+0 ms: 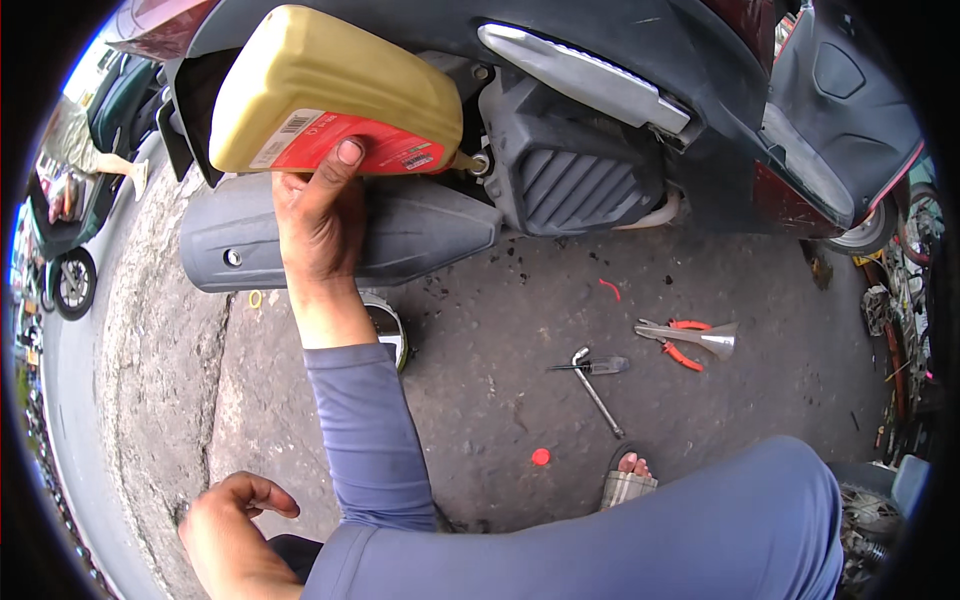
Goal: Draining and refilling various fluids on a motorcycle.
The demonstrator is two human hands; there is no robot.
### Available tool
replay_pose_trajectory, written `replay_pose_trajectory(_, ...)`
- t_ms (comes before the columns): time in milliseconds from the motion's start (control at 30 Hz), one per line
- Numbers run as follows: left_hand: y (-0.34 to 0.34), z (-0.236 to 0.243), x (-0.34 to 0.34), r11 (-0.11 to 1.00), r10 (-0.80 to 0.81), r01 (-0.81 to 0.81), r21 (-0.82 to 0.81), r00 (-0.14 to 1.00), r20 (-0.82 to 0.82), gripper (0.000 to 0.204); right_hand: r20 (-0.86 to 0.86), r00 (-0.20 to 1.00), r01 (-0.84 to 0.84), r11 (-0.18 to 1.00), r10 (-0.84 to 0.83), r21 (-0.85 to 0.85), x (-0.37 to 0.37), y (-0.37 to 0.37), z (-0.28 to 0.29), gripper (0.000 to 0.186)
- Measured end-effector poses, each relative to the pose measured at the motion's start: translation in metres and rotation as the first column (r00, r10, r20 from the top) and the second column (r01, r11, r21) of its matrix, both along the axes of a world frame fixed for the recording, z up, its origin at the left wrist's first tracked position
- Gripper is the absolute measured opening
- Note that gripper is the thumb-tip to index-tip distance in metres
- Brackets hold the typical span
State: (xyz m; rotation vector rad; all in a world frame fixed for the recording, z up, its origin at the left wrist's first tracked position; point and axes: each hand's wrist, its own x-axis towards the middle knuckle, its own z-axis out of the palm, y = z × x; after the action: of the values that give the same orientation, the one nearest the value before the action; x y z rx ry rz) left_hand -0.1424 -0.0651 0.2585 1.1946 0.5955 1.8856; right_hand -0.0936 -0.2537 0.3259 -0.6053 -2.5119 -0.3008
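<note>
My right hand (325, 215) grips a gold plastic oil bottle (330, 75) from below, with its thumb on the red label and the other fingers hidden behind. The bottle is tipped on its side. Its neck meets a small round filler opening (480, 163) on the scooter's engine, beside the black ribbed cover (585, 185). Whether oil is flowing cannot be seen. At the lower left hangs my left hand (235, 530), open and loosely bent, holding nothing. Below the bottle runs the grey exhaust muffler (340, 235).
A round pan (397, 335) stands partly behind my right forearm. On the ground lie a screwdriver (605, 365), a metal wrench (600, 405), red-handled pliers (685, 355), a metal funnel (718, 342) and a red cap (541, 457). Another scooter (840, 100) stands at right.
</note>
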Motion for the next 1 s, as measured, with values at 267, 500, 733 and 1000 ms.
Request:
replay_pose_trajectory(267,-0.010,0.011,-0.014,0.998,0.052,-0.053,-0.022,0.997,-0.052,0.054,-0.258,0.935,-0.213,0.967,0.243,0.139,0.083,0.090,0.024,0.014)
replay_pose_trajectory(500,-0.003,0.009,0.008,0.999,-0.027,0.032,-0.035,0.990,0.141,0.045,-0.377,0.924,0.016,0.992,-0.061,-0.122,0.134,0.196,0.041,0.034)
replay_pose_trajectory(733,-0.005,0.002,-0.001,0.998,-0.053,0.056,-0.028,0.993,0.104,0.039,-0.451,0.892,-0.057,0.985,-0.022,-0.161,0.125,0.193,0.034,0.051)
replay_pose_trajectory(1000,-0.008,0.004,0.000,0.996,-0.067,0.074,-0.048,0.990,0.128,0.048,-0.313,0.950,-0.028,0.992,-0.013,-0.126,0.129,0.200,0.047,0.058)
